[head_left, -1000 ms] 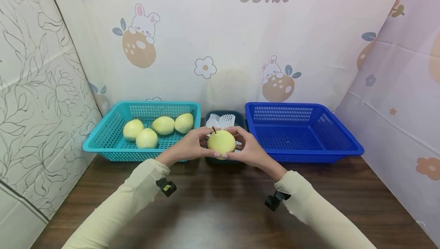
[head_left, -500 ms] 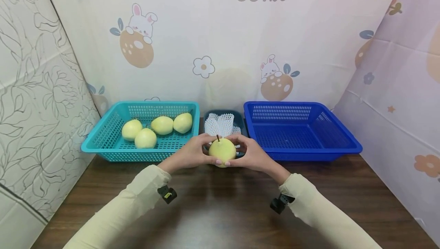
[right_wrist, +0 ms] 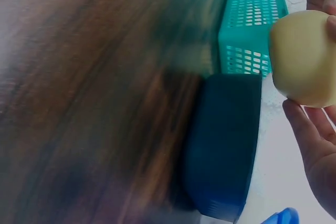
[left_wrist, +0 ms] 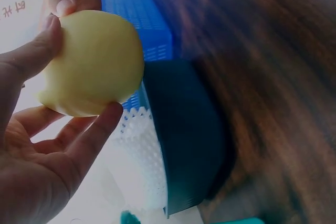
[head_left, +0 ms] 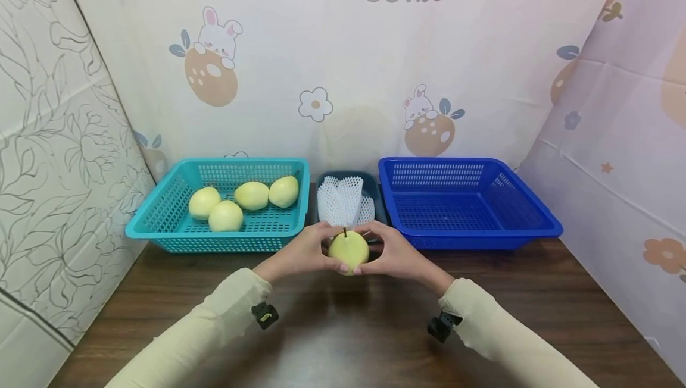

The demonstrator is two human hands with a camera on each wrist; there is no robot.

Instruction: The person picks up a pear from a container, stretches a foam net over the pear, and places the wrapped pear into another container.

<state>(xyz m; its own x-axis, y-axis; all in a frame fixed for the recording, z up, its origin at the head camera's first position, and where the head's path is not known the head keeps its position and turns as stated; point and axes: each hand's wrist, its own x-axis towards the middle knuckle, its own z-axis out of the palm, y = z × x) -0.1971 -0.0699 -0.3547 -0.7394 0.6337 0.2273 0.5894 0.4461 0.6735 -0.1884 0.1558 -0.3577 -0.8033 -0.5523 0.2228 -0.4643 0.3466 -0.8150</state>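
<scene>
Between both hands a pale yellow-green pear is held off the table, its dark stem up. The left hand grips its left side with thumb in front and fingers behind. On the other side, the right hand grips it the same way, the two thumbs close together. Both wrist views show the pear pinched between thumb and fingertips. Just behind the hands stands a small dark teal basket with white foam net sleeves in it; the hands hide its front.
On the left, a turquoise basket holds several pears. To the right stands a deep blue basket with no fruit visible in it. All three baskets sit on a dark wooden table against a printed wall covering.
Both hands have drawn the pear back toward the person and lower in the head view, uncovering more of the foam sleeves. The grip on the pear looks the same.
</scene>
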